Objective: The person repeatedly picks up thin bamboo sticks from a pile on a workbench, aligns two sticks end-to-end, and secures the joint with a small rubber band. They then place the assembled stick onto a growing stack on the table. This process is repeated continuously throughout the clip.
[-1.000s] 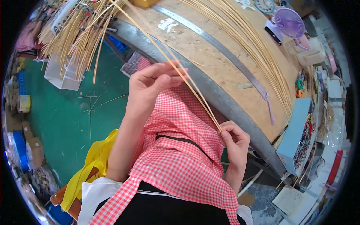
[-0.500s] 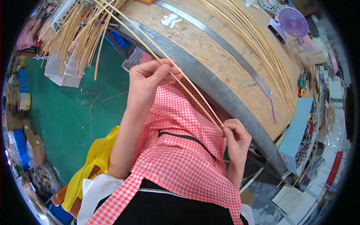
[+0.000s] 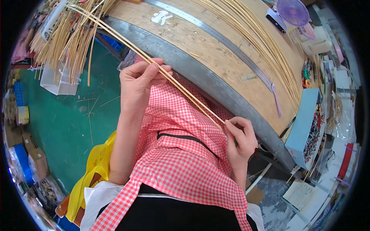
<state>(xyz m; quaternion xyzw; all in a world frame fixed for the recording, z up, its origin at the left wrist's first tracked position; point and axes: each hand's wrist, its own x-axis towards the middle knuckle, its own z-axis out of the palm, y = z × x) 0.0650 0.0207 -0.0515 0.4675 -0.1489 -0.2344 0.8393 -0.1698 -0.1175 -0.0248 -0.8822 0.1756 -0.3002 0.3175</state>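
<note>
Since a second ago your left hand has slid up the thin pale bamboo strips, pinching them; your right hand grips their lower end over the checked apron, beside the wooden table.

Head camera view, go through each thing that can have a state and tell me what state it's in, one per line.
left hand: closed, fingers pinching the thin cane strips
right hand: closed, pinching the strips' near end
thin cane strips: held stretched between both hands, over the checked apron
checked apron: worn, spread over the lap
purple fan: lying on the round wooden table; running or not, cannot tell
cane bundle: loose, ends fanned out
</note>
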